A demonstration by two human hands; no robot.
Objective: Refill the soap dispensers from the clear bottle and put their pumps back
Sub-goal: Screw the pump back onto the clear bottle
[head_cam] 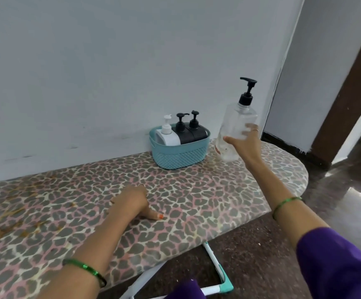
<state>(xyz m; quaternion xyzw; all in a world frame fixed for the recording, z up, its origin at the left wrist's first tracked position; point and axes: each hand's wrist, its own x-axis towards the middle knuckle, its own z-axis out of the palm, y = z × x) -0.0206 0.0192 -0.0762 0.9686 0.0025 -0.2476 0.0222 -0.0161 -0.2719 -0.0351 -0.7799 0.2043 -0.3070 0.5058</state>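
Note:
A tall clear bottle (pixel 235 126) with a black pump stands tilted just right of a blue woven basket (pixel 179 157). My right hand (pixel 243 140) wraps around the bottle's lower half. In the basket sit a white dispenser (pixel 167 134) and two black dispensers (pixel 193 131), all with their pumps on. My left hand (pixel 137 200) rests on the leopard-print board (pixel 89 212), fingers curled under, holding nothing.
The basket stands against a pale wall (pixel 110 61) at the far edge of the padded board. The board's rounded end lies to the right, above a dark shiny floor (pixel 337 190). White and teal frame legs (pixel 218 277) show below the near edge.

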